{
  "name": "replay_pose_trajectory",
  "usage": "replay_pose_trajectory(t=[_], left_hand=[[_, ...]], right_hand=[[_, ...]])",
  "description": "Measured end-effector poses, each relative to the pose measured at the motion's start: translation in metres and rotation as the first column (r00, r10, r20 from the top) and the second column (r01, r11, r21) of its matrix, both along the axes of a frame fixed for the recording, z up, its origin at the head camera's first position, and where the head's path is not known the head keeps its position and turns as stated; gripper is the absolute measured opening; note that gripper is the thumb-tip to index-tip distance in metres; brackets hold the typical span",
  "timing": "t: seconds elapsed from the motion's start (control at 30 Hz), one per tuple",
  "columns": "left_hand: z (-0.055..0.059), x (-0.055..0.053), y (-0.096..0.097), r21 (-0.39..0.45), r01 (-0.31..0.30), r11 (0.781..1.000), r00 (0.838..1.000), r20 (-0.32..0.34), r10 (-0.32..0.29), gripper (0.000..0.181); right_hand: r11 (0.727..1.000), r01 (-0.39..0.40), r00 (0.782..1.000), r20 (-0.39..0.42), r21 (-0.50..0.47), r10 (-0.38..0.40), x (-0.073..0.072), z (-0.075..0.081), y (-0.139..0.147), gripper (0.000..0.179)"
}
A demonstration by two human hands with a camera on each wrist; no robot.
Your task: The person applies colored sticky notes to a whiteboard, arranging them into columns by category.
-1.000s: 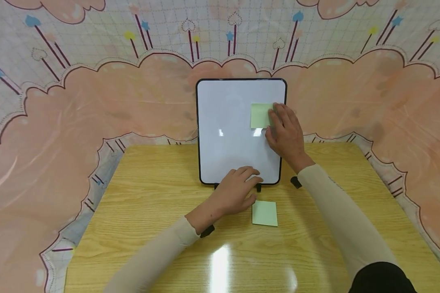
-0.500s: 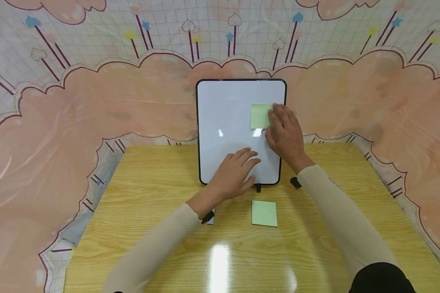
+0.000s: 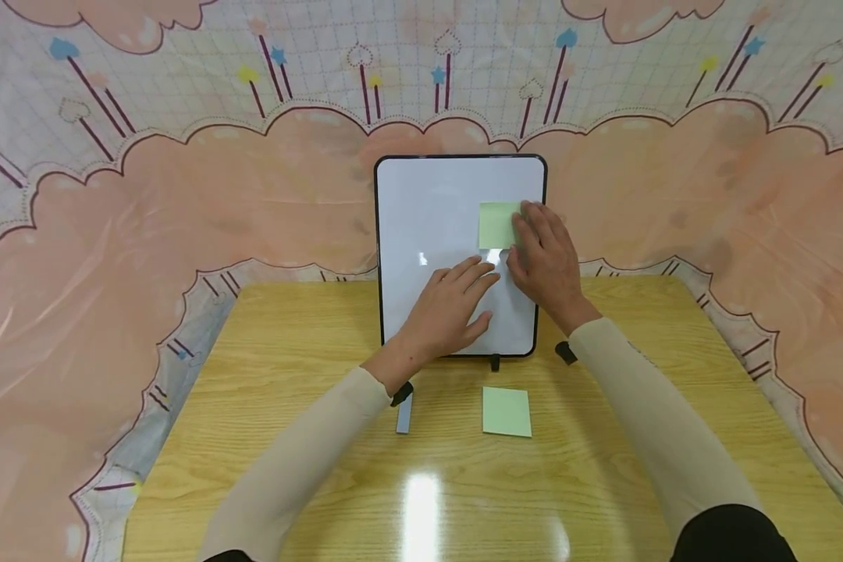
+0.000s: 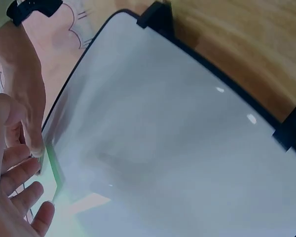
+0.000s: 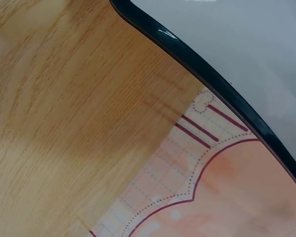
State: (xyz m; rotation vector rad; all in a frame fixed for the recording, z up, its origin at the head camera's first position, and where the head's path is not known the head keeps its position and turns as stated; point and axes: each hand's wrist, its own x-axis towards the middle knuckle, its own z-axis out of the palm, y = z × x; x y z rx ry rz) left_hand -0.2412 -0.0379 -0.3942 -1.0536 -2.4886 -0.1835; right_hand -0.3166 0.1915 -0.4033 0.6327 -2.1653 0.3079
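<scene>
A pale green sticky note [image 3: 496, 225] lies on the upper right of a black-framed whiteboard [image 3: 428, 195], which stands upright on small black feet. My right hand [image 3: 546, 261] rests with its fingertips on the note's right part, which they cover. In front of the board's lower middle, my left hand [image 3: 446, 308] has spread, loosely bent fingers and holds nothing. Its fingers [image 4: 27, 195] appear near the note in the left wrist view, where the right hand [image 4: 24, 94] shows behind. The right wrist view has no hand in it.
A second pale green sticky note or pad [image 3: 506, 411] lies on the wooden table [image 3: 309, 468] before the board. Under the left wrist, a narrow bluish strip [image 3: 403, 414] is partly hidden. A patterned cloth [image 3: 267, 187] hangs behind and at the sides.
My left hand has risen from the board's lower edge toward the note on the board, uncovering part of the bluish strip. My right hand has stayed at the note.
</scene>
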Motion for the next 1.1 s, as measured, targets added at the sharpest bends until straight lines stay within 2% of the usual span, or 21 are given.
replay_pose_trajectory(t=[0.37, 0.6, 0.93, 1.1], left_hand=[[0.019, -0.021, 0.004, -0.035, -0.053, 0.998, 0.998, -0.024, 0.052, 0.067], [0.025, -0.036, 0.004, -0.071, -0.093, 0.993, 0.995, -0.052, 0.089, 0.070], [0.032, -0.051, 0.011, -0.140, -0.148, 0.979, 0.987, -0.087, 0.136, 0.074], [0.038, -0.057, 0.019, -0.159, -0.162, 0.974, 0.986, -0.073, 0.152, 0.074]], right_hand=[[0.999, 0.029, 0.999, 0.043, 0.023, -0.030, 0.002, 0.002, 0.000, 0.052], [0.999, 0.038, 0.999, 0.029, 0.029, -0.039, 0.003, 0.002, 0.001, 0.052], [0.999, 0.028, 0.999, 0.017, 0.034, -0.028, 0.002, 0.002, 0.000, 0.052], [0.999, 0.021, 1.000, 0.000, 0.041, -0.021, 0.000, 0.001, -0.001, 0.051]])
